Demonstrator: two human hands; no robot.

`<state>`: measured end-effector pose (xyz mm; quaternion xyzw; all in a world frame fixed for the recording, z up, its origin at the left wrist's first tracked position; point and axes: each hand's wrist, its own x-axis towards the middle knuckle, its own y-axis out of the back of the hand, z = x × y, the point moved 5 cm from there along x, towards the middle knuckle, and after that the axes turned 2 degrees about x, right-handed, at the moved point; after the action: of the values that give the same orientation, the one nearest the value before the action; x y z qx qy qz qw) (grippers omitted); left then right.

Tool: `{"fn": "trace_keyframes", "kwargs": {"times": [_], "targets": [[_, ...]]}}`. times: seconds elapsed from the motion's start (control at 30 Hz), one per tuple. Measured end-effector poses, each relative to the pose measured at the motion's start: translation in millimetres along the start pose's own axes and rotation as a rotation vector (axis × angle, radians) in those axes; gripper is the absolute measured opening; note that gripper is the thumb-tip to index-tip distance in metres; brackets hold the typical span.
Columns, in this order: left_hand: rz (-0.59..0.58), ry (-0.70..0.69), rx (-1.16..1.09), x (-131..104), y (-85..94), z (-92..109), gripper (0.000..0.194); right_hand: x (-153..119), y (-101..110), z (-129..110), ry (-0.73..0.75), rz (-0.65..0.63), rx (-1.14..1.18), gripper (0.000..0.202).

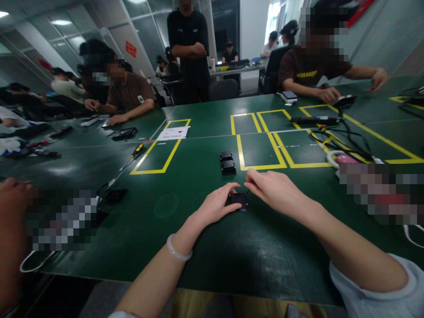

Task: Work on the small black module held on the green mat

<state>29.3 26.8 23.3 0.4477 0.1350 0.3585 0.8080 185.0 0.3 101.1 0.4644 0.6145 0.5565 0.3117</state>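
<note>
A small flat black square piece (240, 202), with what look like tiny bright fasteners at its edges, lies on the green table in front of me. My left hand (216, 202) grips it from the left, thumb along the near side and fingers at the far side. Just above its far right corner, my right hand (270, 184) is closed in a pinch on a thin dark tool, too small to make out. Its lower end reaches toward that corner. Beyond my hands, similar black pieces (227, 163) sit close together in a short column.
Yellow tape outlines (263, 168) mark the green table (185, 247). A yellow-and-black screwdriver (137, 150) and a paper sheet (172, 133) lie to the left. Black cables (351, 141) and a blurred-out item are at right. Co-workers sit across; a person's arm (11, 247) enters at left.
</note>
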Motion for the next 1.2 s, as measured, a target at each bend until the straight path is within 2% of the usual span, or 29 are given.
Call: {"fn": "trace_keyframes", "kwargs": {"times": [0.07, 0.2, 0.47, 0.63, 0.97, 1.2], "targets": [[0.002, -0.006, 0.006, 0.2, 0.1, 0.4, 0.053, 0.2, -0.1, 0.0, 0.001, -0.002, 0.001, 0.019], [-0.003, -0.025, 0.035, 0.8, 0.5, 2.2, 0.036, 0.6, -0.8, 0.6, -0.002, -0.012, -0.007, 0.017], [0.002, -0.026, 0.044, 0.8, 0.2, 1.2, 0.037, -3.0, 0.6, -3.2, 0.068, 0.016, 0.094, 0.008], [-0.017, -0.024, 0.083, 0.5, -1.0, -0.3, 0.035, -1.4, -1.8, -0.5, 0.015, 0.004, 0.012, 0.020], [-0.015, -0.036, 0.071, 0.2, 0.2, 0.6, 0.034, -3.7, 2.0, 0.2, 0.067, 0.047, 0.114, 0.008], [-0.020, -0.032, 0.077, 0.5, -0.4, 0.1, 0.034, 0.2, -1.1, 1.2, -0.017, 0.013, -0.020, 0.021]]}}
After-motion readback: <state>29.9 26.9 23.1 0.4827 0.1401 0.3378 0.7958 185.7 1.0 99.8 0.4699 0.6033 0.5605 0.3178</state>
